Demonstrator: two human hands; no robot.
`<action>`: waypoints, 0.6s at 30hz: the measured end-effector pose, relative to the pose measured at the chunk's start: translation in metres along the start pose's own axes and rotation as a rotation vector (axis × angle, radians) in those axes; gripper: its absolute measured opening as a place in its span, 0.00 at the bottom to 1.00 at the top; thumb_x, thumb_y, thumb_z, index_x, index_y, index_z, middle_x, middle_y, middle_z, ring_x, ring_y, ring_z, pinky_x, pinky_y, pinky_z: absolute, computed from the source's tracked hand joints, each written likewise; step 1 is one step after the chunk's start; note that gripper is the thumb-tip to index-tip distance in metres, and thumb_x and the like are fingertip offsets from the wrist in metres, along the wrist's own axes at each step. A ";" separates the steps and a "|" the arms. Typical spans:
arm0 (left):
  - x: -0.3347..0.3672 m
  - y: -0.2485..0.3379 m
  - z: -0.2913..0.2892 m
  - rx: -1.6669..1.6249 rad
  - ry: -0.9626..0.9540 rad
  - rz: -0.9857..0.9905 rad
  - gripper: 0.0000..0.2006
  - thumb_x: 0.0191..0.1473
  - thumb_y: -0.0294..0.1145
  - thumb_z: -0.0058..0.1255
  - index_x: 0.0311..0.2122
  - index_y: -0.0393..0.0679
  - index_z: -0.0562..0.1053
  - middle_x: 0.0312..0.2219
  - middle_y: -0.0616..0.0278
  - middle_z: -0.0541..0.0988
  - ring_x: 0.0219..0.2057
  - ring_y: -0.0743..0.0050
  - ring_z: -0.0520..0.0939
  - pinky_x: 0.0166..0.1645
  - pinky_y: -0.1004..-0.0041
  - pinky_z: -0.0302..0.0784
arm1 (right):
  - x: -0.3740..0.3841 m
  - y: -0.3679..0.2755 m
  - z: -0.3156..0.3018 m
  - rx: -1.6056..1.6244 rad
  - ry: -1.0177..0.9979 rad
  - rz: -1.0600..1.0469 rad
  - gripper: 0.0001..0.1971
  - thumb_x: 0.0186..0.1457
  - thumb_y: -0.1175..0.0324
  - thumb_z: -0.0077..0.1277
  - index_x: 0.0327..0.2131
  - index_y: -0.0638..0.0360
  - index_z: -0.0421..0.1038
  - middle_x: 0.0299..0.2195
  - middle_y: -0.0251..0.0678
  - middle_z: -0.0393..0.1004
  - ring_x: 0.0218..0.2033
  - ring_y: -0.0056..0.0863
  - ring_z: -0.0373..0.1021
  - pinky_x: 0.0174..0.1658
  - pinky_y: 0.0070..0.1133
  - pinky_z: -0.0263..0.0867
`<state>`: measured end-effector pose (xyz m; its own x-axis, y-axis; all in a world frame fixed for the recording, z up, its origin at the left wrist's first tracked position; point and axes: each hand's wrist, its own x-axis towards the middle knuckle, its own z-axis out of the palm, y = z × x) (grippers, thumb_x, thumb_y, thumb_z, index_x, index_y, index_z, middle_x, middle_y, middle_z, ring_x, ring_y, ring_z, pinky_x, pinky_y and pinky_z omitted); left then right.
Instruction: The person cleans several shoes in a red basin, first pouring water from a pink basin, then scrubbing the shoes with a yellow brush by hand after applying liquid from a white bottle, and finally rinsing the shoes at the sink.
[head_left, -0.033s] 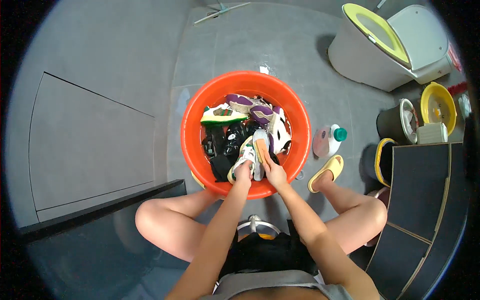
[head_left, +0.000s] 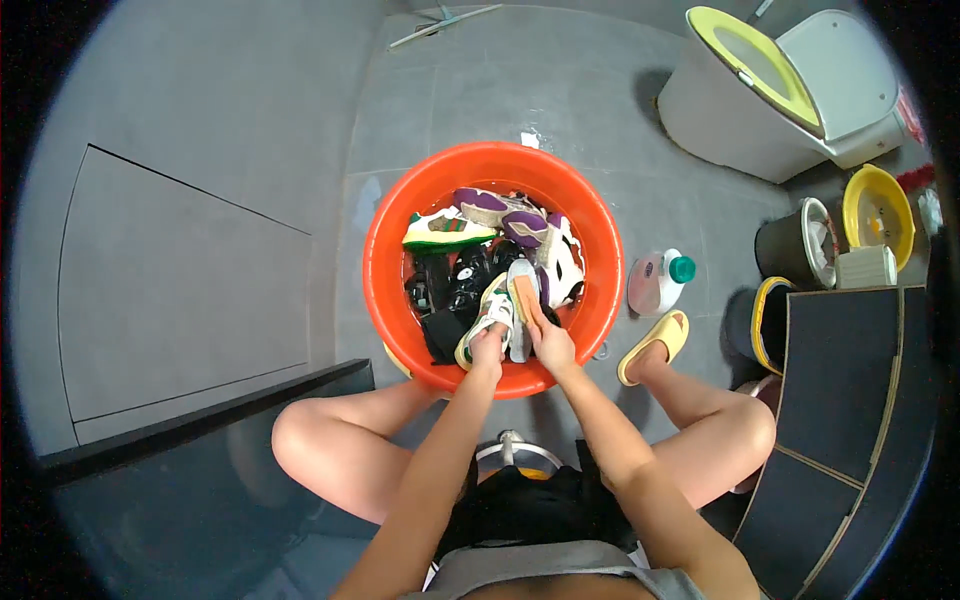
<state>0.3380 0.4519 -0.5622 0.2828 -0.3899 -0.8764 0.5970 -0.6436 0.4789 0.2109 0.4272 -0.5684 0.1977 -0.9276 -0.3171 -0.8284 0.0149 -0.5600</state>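
floor [head_left: 420, 120]: grey tile under orange basin [head_left: 379, 270] of shoes [head_left: 449, 231].
left hand [head_left: 487, 349]: gripping white sneaker [head_left: 492, 311].
right hand [head_left: 555, 350]: gripping orange brush [head_left: 526, 297] over grey sole [head_left: 519, 346].

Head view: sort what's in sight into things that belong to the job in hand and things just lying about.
Apparently in the job:
- white shoe, in the left hand
- brush, in the right hand
- orange tub

Apparently just lying about:
- toilet
- grey bucket
- yellow basin

Unsure: green-capped bottle, beside the tub.
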 end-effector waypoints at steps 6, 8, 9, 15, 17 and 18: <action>0.012 -0.008 -0.020 0.123 -0.209 0.298 0.11 0.44 0.34 0.49 0.34 0.43 0.69 0.22 0.74 0.70 0.22 0.88 0.68 0.23 0.84 0.61 | 0.023 -0.032 0.000 -0.042 -0.003 -0.017 0.20 0.49 0.58 0.37 0.48 0.40 0.56 0.21 0.48 0.69 0.22 0.45 0.67 0.26 0.37 0.63; 0.017 -0.002 -0.024 -0.086 -0.372 0.054 0.19 0.49 0.45 0.41 0.45 0.46 0.63 0.39 0.70 0.69 0.38 0.79 0.69 0.38 0.74 0.63 | 0.009 -0.029 0.010 -0.079 -0.041 -0.109 0.19 0.50 0.58 0.36 0.47 0.46 0.58 0.17 0.48 0.68 0.19 0.45 0.67 0.24 0.37 0.63; 0.017 0.001 -0.024 -0.119 -0.303 0.010 0.22 0.50 0.51 0.36 0.46 0.48 0.61 0.41 0.67 0.68 0.41 0.75 0.68 0.40 0.72 0.62 | -0.006 -0.033 0.015 -0.064 -0.107 -0.152 0.19 0.50 0.59 0.35 0.48 0.44 0.57 0.16 0.49 0.68 0.18 0.45 0.67 0.24 0.37 0.64; 0.035 -0.005 -0.034 -0.440 -0.275 -0.157 0.24 0.50 0.54 0.32 0.47 0.51 0.60 0.39 0.63 0.69 0.38 0.67 0.69 0.39 0.68 0.62 | -0.026 -0.040 0.008 -0.179 -0.211 -0.271 0.17 0.50 0.55 0.36 0.45 0.43 0.62 0.15 0.48 0.68 0.17 0.43 0.67 0.22 0.36 0.64; 0.039 -0.020 -0.025 -0.290 -0.234 -0.151 0.23 0.51 0.51 0.33 0.48 0.50 0.59 0.45 0.60 0.64 0.44 0.64 0.65 0.46 0.61 0.56 | 0.025 -0.024 0.014 -0.297 -0.184 -0.174 0.17 0.50 0.55 0.36 0.43 0.44 0.63 0.17 0.48 0.69 0.19 0.43 0.68 0.23 0.36 0.64; 0.039 -0.022 -0.019 -0.311 -0.212 -0.148 0.23 0.51 0.51 0.33 0.48 0.49 0.58 0.46 0.60 0.63 0.46 0.63 0.63 0.48 0.59 0.53 | 0.047 -0.029 0.012 -0.299 -0.141 -0.114 0.16 0.50 0.57 0.36 0.42 0.45 0.63 0.18 0.47 0.70 0.20 0.43 0.68 0.25 0.36 0.64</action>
<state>0.3501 0.4636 -0.6078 0.0343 -0.4561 -0.8893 0.8273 -0.4862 0.2813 0.2507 0.3873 -0.5766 0.3511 -0.8559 -0.3796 -0.9094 -0.2153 -0.3558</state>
